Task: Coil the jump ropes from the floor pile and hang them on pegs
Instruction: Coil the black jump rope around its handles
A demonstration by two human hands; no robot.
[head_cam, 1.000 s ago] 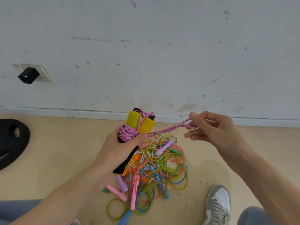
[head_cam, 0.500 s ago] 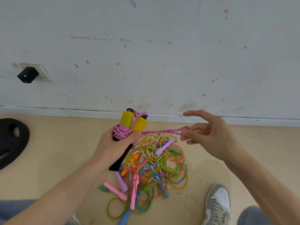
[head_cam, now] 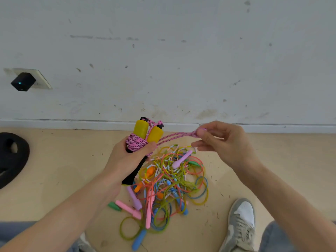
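The pink-and-black braided jump rope (head_cam: 136, 142) is up off the floor, most of it wound in a tight band round its two yellow-capped, black-gripped handles (head_cam: 141, 129), which stand side by side and tilted a little to the right; the left hand (head_cam: 127, 160) grips that bundle, fingers curled round the black grips and thumb pressed on the windings. From the band a short doubled tail (head_cam: 174, 136) runs right and slightly upward to the right hand (head_cam: 223, 142), whose thumb and forefinger pinch the loop at its end, the other fingers loosely curled and holding nothing.

Half a second ago that hand sat lower with the forefinger stretched out and the tail near level; it has since lifted and taken a fresh pinch on the very tip of the loop, while the left hand has kept its grip. I judge the winding nearly finished: only this loop is left, to be tucked or kept for hanging.

Below the hands the tangled pile of thin coloured ropes with pastel handles (head_cam: 172, 179) lies on the beige floor (head_cam: 54, 170), so much coiling remains; no peg is in view. Around it: a scuffed white wall (head_cam: 163, 60), a black plug in a socket (head_cam: 23, 81), a black disc (head_cam: 11, 157), a grey-and-white shoe (head_cam: 240, 220).
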